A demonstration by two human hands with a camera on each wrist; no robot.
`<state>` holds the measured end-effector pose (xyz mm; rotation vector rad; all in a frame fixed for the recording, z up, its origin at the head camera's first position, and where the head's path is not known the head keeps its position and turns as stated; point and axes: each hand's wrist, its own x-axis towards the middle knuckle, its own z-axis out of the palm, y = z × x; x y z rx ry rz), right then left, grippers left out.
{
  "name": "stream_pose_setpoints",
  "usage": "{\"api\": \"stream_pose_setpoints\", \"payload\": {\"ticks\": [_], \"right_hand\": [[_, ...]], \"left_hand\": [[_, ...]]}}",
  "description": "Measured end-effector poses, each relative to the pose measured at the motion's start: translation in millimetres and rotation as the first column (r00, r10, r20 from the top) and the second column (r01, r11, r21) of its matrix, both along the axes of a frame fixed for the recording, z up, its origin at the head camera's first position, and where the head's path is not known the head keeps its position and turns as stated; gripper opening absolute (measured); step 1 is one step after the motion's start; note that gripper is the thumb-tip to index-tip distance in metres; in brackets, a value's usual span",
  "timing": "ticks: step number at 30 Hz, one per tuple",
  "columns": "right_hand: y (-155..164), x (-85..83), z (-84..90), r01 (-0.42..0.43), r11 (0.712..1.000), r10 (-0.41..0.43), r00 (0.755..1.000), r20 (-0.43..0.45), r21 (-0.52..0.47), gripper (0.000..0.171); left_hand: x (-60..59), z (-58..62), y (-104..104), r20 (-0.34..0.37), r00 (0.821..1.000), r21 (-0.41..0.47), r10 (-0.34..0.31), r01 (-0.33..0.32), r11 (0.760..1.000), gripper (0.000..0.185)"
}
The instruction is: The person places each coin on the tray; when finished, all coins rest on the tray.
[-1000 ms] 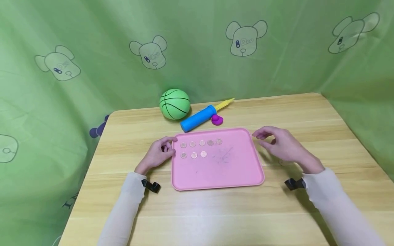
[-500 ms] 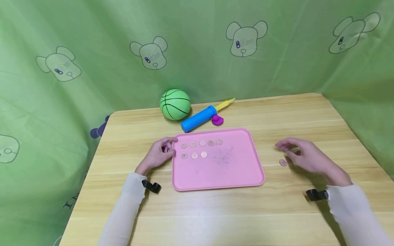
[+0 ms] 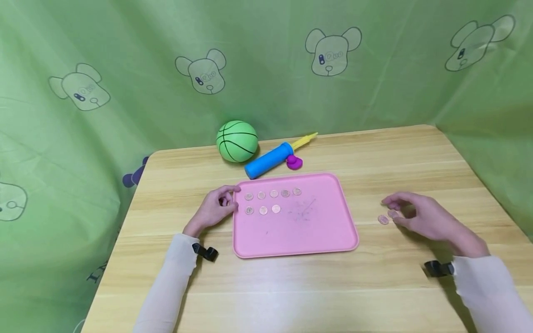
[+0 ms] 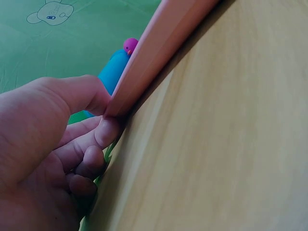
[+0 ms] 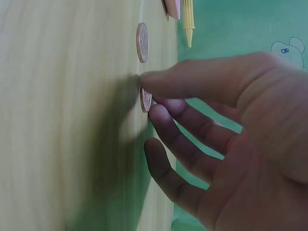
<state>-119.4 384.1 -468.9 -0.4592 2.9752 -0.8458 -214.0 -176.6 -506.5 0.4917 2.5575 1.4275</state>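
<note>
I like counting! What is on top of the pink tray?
Eight small coins lie on the pink tray: five in the back row, three in front. Faint scribble marks too. Nothing covers them.

The right hand (image 3: 424, 217) has drawn away from the pink tray's (image 3: 333, 240) right edge and come down to the tabletop (image 3: 291, 291) well to the tray's right. Its thumb and forefinger now touch a coin (image 3: 393, 213) lying there, just beside a second coin (image 3: 383, 219), uncovered by the hand's move.
</note>
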Motion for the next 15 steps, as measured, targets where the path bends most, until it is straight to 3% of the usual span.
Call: {"api": "stream_pose_setpoints", "payload": {"ticks": [7, 15], "right_hand": [[0.4, -6.4, 2.4, -0.013, 0.999, 0.009, 0.997, 0.075, 0.052, 0.037], [1.1, -9.5, 2.7, -0.067, 0.997, 0.063, 0.986, 0.152, 0.026, 0.040]], "left_hand": [[-0.8, 0.7, 0.2, 0.001, 1.000, 0.001, -0.001, 0.001, 1.000, 0.047], [-0.7, 1.3, -0.4, 0.001, 1.000, 0.002, -0.004, 0.004, 1.000, 0.046]]}}
